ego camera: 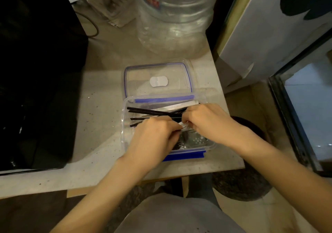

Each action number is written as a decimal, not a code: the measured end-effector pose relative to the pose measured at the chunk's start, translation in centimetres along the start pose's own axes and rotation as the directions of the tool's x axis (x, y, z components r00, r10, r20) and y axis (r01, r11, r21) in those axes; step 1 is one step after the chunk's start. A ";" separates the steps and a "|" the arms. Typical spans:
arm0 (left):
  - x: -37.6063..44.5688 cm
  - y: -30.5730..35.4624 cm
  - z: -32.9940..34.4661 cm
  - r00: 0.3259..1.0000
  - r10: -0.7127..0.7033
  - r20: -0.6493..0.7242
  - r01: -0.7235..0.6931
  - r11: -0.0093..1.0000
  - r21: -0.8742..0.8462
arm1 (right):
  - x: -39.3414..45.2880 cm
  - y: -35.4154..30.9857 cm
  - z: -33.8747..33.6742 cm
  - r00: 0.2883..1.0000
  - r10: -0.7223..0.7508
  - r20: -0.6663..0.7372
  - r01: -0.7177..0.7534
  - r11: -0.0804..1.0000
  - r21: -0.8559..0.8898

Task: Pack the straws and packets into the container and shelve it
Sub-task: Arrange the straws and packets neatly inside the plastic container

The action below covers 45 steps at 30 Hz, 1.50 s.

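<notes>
With black straws (154, 113) already in the clear container (125, 125), the left hand (154, 135) and right hand (206, 119) together pinched a packet (183, 126) over it, while its lid (158, 79) lay off and shelving remained.

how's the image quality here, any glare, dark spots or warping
Head view: dim, warm light; the left side is nearly black; glare on the water jug and the glass panel at right; wide-angle bending at the edges; hands over the container slightly soft.

Black straws (152, 113) lie in a clear container (125, 125) with blue clips; silver packets (172, 107); pale speckled worktop (100, 110).
</notes>
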State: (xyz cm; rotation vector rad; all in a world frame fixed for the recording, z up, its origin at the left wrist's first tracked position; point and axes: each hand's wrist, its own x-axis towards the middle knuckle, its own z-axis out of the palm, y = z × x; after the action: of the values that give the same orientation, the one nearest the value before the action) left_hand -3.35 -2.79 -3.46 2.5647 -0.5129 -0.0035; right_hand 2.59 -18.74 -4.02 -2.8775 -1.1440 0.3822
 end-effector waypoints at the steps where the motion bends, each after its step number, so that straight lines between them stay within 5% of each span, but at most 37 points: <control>1: 0.2 0.2 0.4 1.000 -0.008 0.007 0.008 1.000 -0.007 | -0.1 0.0 0.0 1.000 -0.013 0.007 0.013 1.000 -0.006; 22: 2.6 0.2 2.3 0.942 -0.234 0.240 0.279 0.944 -0.178 | 0.6 0.7 -0.3 0.996 0.080 0.033 -0.082 0.994 0.077; 26: 2.3 -2.9 0.0 0.945 -0.319 0.067 0.325 0.939 -0.111 | 1.2 0.5 -0.4 0.998 0.061 0.022 -0.064 0.991 0.116; 34: 1.4 -3.5 0.5 0.890 -0.307 0.337 0.290 0.952 0.101 | 2.0 -1.8 0.5 0.987 0.150 0.048 -0.153 0.987 0.053; 45: 0.5 -3.6 0.9 0.902 -0.391 0.184 0.350 0.910 0.221 | 2.3 -2.9 1.6 0.956 0.262 0.134 -0.287 0.931 0.225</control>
State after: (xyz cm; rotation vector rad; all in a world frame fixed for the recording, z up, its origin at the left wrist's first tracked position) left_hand -1.72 -0.58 -5.96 2.8224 -0.0936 -0.4046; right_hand 1.89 -15.23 -5.70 -2.8258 -0.6442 0.6354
